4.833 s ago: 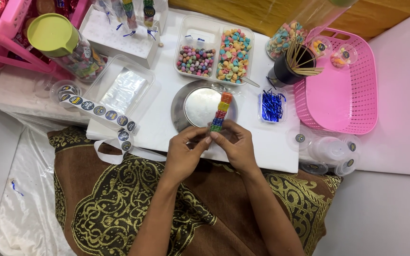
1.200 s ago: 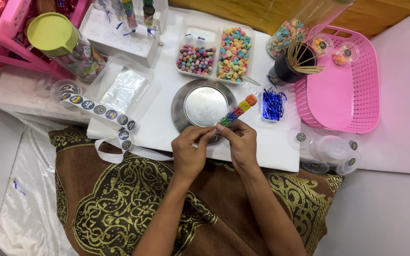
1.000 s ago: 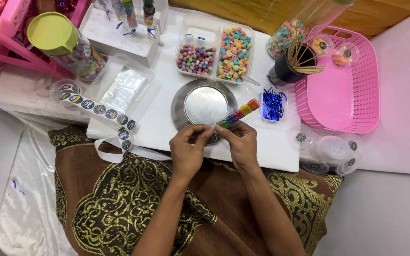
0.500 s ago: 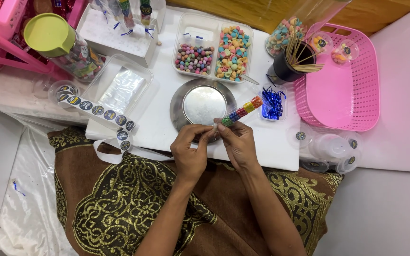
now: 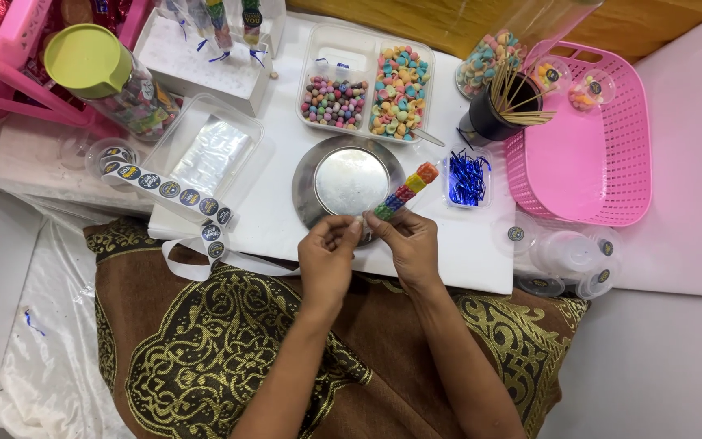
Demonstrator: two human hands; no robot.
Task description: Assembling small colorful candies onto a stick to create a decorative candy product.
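My right hand (image 5: 406,244) grips the lower end of a skewer of colourful candies (image 5: 405,191) that slants up and to the right over the edge of a round metal plate (image 5: 310,171). My left hand (image 5: 328,254) pinches the skewer's bottom tip with fingertips, close against my right hand. Both hands hover over the front edge of the white table (image 5: 286,232). Behind the plate stand two clear trays, one of round candies (image 5: 333,102) and one of ring-shaped candies (image 5: 400,89).
A black cup of wooden sticks (image 5: 493,114), a small box of blue twist ties (image 5: 466,179) and a pink basket (image 5: 587,154) lie to the right. A sticker strip (image 5: 174,191), a clear bag tray (image 5: 209,146) and a green-lidded jar (image 5: 107,77) sit left. Small lidded cups (image 5: 570,256) stand front right.
The candy skewer has swung from nearly upright to slanting up and right. Both hands stay together at its lower end, barely shifted.
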